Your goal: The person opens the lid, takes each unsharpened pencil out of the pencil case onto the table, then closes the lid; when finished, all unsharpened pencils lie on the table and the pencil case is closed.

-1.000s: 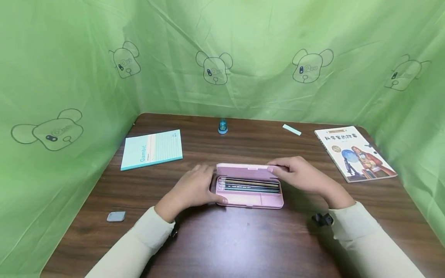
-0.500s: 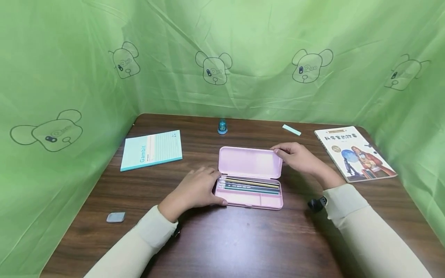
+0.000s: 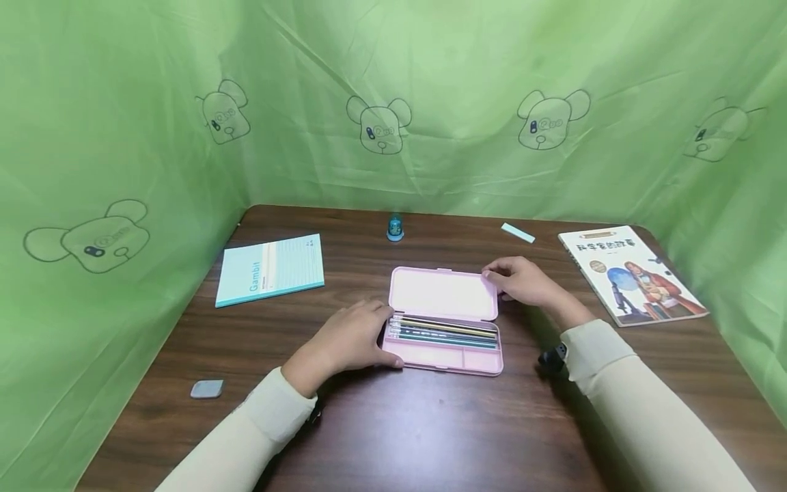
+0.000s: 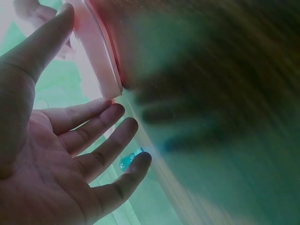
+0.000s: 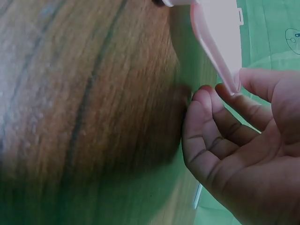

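A pink pencil case stands with its lid swung back, in the middle of the table in the head view. Several pencils lie side by side in its long rear compartment, and the front compartments show bare pink. My left hand holds the case's left end, thumb at the front edge and fingers at the far side; its left wrist view shows the thumb on the case and the other fingers spread. My right hand pinches the lid's right corner between thumb and index finger, as the lid shows in the right wrist view.
A blue notebook lies at the left, a grey eraser-like piece nearer on that side. Behind the case stand a small blue pencil sharpener and a pale blue strip. A picture book lies right. Green cloth borders the table.
The lid has swung from partly raised to laid far back, with my right hand moving back along with it. My left hand has stayed at the case's left end.
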Demonstrator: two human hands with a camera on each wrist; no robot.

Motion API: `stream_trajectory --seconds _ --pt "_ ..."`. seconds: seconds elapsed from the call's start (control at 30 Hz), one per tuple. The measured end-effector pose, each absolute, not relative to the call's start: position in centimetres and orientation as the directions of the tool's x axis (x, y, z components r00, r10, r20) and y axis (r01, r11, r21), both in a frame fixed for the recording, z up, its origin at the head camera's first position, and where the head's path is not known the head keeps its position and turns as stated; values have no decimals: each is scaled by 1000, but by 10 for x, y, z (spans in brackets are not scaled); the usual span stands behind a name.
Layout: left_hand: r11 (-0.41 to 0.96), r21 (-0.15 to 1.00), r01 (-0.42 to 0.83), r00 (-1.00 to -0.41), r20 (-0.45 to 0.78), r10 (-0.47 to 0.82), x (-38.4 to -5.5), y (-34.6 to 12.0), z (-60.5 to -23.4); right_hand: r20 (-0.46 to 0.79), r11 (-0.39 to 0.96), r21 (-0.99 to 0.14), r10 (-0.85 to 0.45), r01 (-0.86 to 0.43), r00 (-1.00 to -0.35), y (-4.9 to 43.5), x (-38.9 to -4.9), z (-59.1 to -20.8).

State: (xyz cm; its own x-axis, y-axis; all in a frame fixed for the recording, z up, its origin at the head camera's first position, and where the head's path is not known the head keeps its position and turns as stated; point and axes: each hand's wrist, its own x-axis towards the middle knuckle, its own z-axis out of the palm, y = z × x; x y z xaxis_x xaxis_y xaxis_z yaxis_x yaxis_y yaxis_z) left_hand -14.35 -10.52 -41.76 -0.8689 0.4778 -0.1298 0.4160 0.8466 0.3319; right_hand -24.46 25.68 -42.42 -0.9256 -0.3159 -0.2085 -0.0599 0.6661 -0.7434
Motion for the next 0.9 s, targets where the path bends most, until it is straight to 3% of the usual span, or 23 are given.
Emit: stream_trajectory --seconds 0.2,0.4,0.63,0.9 --pt "849 359 388 -879 -134 458 -143 -104 -419 -88 679 -722 -277 -130 -957 257 -233 -409" --pt "850 372 372 -883 -141 448 -148 -98 -417 51 710 -669 -254 -222 -966 254 -200 -386" --pt "852 390 349 -886 -159 436 -154 -94 -414 15 704 -613 -443 -358 -896 236 -177 -395" --pt "837 437 329 -878 -186 442 -155 -88 -408 -42 758 -471 -531 -452 -846 225 -164 -403"
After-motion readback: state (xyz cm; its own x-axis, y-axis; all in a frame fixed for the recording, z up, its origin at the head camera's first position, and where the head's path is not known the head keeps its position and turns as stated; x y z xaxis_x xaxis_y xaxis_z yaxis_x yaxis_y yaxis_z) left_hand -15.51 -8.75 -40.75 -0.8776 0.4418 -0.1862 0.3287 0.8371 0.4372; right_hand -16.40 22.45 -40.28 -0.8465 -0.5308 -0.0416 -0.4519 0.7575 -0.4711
